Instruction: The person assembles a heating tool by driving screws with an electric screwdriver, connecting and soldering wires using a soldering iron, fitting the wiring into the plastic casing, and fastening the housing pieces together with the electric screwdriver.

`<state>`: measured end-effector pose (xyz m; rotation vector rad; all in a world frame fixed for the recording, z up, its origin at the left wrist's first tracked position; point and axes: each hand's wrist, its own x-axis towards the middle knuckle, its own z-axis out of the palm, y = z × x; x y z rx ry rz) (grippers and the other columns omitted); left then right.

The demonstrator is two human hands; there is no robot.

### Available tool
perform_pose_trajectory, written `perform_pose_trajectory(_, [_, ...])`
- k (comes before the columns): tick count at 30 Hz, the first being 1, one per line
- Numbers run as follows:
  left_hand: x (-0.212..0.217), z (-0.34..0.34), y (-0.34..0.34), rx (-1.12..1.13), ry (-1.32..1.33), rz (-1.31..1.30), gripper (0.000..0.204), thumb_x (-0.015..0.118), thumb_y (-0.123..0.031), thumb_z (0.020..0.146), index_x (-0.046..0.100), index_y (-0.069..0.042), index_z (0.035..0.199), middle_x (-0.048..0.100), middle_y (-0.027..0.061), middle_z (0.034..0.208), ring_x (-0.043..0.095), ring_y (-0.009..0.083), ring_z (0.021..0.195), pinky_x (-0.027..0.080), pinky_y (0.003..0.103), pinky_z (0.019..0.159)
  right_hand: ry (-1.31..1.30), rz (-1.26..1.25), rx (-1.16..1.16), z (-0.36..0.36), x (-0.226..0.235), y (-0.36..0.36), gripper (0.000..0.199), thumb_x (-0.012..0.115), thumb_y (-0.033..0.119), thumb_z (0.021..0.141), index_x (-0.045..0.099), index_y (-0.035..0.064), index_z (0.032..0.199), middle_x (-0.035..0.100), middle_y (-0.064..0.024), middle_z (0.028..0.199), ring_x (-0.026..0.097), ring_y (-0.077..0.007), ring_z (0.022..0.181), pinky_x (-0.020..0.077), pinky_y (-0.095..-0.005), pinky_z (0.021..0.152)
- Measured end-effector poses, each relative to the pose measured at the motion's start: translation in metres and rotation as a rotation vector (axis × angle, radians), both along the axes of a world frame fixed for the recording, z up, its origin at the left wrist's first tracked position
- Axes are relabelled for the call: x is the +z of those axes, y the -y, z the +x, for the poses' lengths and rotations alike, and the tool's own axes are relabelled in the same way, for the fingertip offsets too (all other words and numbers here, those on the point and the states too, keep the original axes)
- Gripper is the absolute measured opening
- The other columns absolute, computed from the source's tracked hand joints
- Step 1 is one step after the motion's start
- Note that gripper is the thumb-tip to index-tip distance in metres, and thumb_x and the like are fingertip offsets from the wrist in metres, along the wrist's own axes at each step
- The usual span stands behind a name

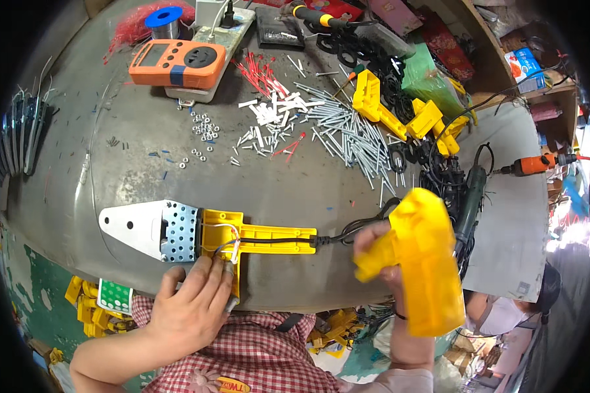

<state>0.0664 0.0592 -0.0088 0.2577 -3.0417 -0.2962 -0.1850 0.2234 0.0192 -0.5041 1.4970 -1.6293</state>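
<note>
An open yellow tool housing half (262, 236) lies near the bench's front edge, with a perforated metal bracket and a white flat metal blade (134, 226) at its left end. Red and white wires sit inside it, and a black cord (347, 230) leaves its right end. My left hand (190, 304) rests on the housing's lower part, fingers on the wires and a small metal piece. My right hand (383, 252) holds a second yellow housing half (423, 262), blurred, raised to the right of the first one.
On the grey bench (111, 170) lie long screws (351, 134), small nuts (203, 128), red and white bits (269, 92), more yellow housings (400, 111), an orange meter (177, 63), a power strip (226, 29), a solder spool (164, 19) and an orange-tipped power tool (534, 164).
</note>
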Motion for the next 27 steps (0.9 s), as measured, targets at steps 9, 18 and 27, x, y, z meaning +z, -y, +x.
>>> perform_pose_trajectory(9, [-0.002, -0.003, 0.002, -0.032, -0.06, -0.121, 0.037, 0.052, -0.022, 0.074, 0.058, 0.001, 0.103, 0.058, 0.0126, 0.109, 0.051, 0.0217, 0.105, 0.036, 0.038, 0.078, -0.206, -0.337, 0.189, 0.024, -0.035, 0.034, 0.046, 0.068, 0.003, 0.072, 0.051, 0.0037, 0.115, 0.057, -0.0123, 0.103, 0.054, -0.0223, 0.093, 0.0443, -0.0334, 0.081])
perform_pose_trajectory(18, [-0.007, -0.003, 0.007, -0.048, -0.117, -0.082, 0.038, 0.052, -0.023, 0.074, 0.058, 0.001, 0.103, 0.058, 0.0126, 0.108, 0.051, 0.0203, 0.103, 0.036, 0.035, 0.078, -0.345, -0.185, 0.077, 0.025, -0.031, 0.029, 0.038, 0.074, 0.012, 0.064, 0.061, 0.0018, 0.098, 0.058, -0.0096, 0.098, 0.052, -0.0236, 0.096, 0.0392, -0.0342, 0.086])
perform_pose_trajectory(27, [-0.013, 0.007, 0.019, -0.184, -0.136, -0.031, 0.031, 0.055, -0.025, 0.074, 0.06, -0.004, 0.097, 0.06, 0.0088, 0.105, 0.052, 0.0202, 0.105, 0.039, 0.036, 0.081, -1.289, 0.183, 0.305, 0.06, -0.05, 0.056, 0.06, 0.07, 0.011, 0.063, 0.052, 0.0083, 0.12, 0.056, -0.0105, 0.113, 0.053, -0.0272, 0.103, 0.0388, -0.039, 0.09])
